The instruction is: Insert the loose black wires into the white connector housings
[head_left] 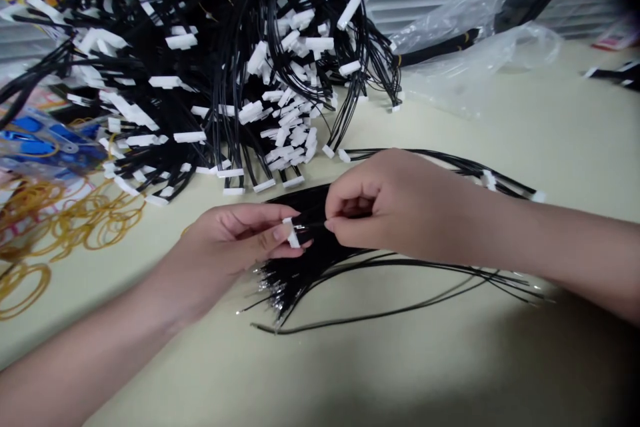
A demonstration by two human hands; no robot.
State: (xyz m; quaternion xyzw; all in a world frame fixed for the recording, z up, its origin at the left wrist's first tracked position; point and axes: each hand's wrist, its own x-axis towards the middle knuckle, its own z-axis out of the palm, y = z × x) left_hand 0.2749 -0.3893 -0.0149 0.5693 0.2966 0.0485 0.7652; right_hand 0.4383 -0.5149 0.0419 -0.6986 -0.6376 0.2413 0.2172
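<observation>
Near the middle of the view, my left hand [240,237] pinches a small white connector housing [291,232] between thumb and fingers. Just to its right, my right hand [390,207] is closed on a thin black wire [317,223], whose bright metal end is at the housing's right side. Whether the tip sits inside the housing I cannot tell. Beneath both hands lies a bundle of loose black wires [300,280] with silvery terminals at the left ends. A few single wires curve out to the right along the table.
A large heap of black cable harnesses [235,67] with white connectors fills the back left. Yellow rubber bands [70,220] and blue clip-like pieces [35,137] lie at the left. Behind, a clear plastic bag [480,60] rests on the pale table [400,373]. A finished-looking harness [480,170] lies beyond my right hand.
</observation>
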